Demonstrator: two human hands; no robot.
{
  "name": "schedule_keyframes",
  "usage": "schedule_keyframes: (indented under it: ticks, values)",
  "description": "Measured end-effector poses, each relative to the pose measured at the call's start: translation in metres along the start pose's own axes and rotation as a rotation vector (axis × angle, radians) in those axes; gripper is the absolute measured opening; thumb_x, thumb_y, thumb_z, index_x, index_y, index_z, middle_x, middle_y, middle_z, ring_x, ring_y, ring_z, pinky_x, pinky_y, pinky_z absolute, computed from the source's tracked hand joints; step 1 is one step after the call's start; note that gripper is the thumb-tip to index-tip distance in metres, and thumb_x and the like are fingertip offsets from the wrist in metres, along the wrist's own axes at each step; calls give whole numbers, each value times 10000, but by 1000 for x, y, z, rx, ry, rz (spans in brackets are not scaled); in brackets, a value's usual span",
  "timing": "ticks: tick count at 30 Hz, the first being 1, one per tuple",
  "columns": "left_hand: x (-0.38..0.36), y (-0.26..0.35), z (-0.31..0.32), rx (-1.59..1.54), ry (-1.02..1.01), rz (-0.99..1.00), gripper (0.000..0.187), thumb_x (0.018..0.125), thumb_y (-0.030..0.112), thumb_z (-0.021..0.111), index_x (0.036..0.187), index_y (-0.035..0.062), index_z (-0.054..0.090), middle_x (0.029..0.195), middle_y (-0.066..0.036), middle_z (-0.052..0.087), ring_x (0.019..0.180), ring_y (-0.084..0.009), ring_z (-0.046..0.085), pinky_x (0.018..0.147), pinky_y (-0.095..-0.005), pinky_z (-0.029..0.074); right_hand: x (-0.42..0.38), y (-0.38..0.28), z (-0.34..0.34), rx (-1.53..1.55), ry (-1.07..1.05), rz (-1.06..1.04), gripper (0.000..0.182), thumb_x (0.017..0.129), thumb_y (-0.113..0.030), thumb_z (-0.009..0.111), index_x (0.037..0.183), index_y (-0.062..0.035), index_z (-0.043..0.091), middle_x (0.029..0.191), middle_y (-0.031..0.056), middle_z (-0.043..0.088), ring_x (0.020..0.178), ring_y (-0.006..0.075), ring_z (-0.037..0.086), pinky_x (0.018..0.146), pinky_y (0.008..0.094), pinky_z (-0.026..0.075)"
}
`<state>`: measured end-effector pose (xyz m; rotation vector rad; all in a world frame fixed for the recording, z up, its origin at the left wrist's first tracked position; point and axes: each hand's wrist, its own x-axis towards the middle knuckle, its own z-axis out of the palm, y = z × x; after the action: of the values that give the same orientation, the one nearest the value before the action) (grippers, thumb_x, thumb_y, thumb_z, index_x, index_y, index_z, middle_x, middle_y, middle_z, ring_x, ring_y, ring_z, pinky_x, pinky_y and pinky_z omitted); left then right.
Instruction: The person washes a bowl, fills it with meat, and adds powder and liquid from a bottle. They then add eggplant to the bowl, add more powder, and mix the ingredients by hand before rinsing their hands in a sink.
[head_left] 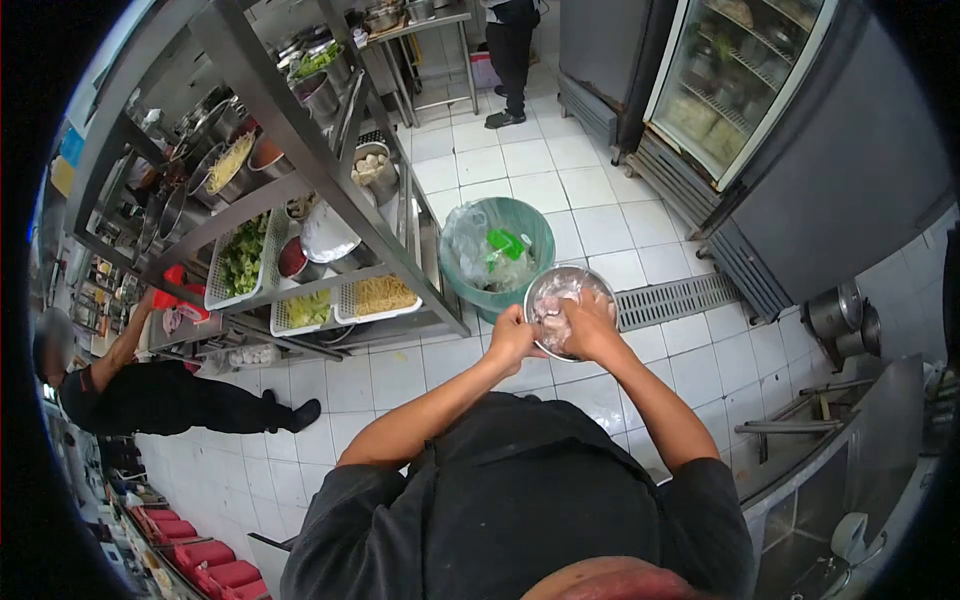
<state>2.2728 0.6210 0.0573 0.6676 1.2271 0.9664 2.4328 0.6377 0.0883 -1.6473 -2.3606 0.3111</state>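
Bowl (546, 279) of probable meat (551, 302), soft and slippery
Left hand (513, 338) pinches the rim (570, 267), its surest hold; right hand (590, 325) dips inside, its closure hidden

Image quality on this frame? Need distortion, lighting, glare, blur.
Head view: strong fisheye, dark rounded borders, steel rack slanting; head view: lighting bright, pale sheen on the white floor tiles; head view: left hand and right hand readable, but contents of the metal bowl too soft to identify.
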Motion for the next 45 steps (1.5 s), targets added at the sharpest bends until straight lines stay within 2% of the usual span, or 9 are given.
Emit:
schedule_keyframes:
  ticks: [6,13,14,17,21,29,33,39,45]
  values:
    - [-6,-19,4,-33,-12,-72,215,706,-98,540,855,14,432,837,-126,547,646,-256,634,545,-408,613,14,25,23,64,-18,49,432,647,-46,706,1039,0,531,773,237,647,742,435,635,663,523,507]
    - [-11,1,14,-23,-74,-49,237,696,-100,557,881,7,455,817,-128,570,653,-260,651,536,-411,607,-4,3,3,121,-52,25,580,633,-83,706,1187,-35,543,1022,228,629,1020,386,578,923,465,425]
    - [-13,-2,15,-12,-102,-56,239,693,-101,561,881,8,460,804,-124,573,647,-257,652,528,-409,605,-5,8,11,103,-18,-12,480,618,-155,749,1047,-34,571,922,207,650,966,420,594,836,490,474]
    - [-8,-6,25,66,-88,-42,221,690,-101,570,831,32,463,763,-107,571,606,-232,640,499,-404,592,0,30,19,119,-180,105,384,670,-167,713,1015,-42,598,877,227,648,875,406,626,758,485,505]
    - [22,-29,41,58,-104,-9,185,700,-65,567,770,53,443,742,-80,526,618,-202,596,475,-394,577,20,81,17,61,14,69,176,745,-155,630,870,-33,649,829,219,651,806,402,635,704,482,515]
    - [18,33,79,55,-162,12,191,756,-83,493,926,-5,450,881,-170,604,687,-278,664,564,-375,604,3,84,-24,-141,213,56,351,681,-124,698,986,-6,572,1055,240,590,859,462,609,768,542,489]
    - [22,26,78,64,-142,-14,201,762,-75,492,952,-18,457,886,-166,607,688,-262,663,578,-361,602,25,96,-22,73,85,280,340,677,11,634,997,-15,522,871,250,634,821,432,623,738,509,490]
    - [35,42,67,62,-204,15,200,731,-83,520,900,10,465,834,-122,594,677,-237,651,578,-388,602,31,70,-17,80,213,11,579,665,-155,726,1205,-48,544,893,237,654,936,413,616,849,449,487]
    - [59,34,46,45,-241,-25,222,698,-108,530,723,49,375,740,-105,525,630,-233,640,475,-381,596,55,58,-3,50,-40,162,304,658,-152,643,947,-64,675,873,201,666,893,364,631,817,459,492]
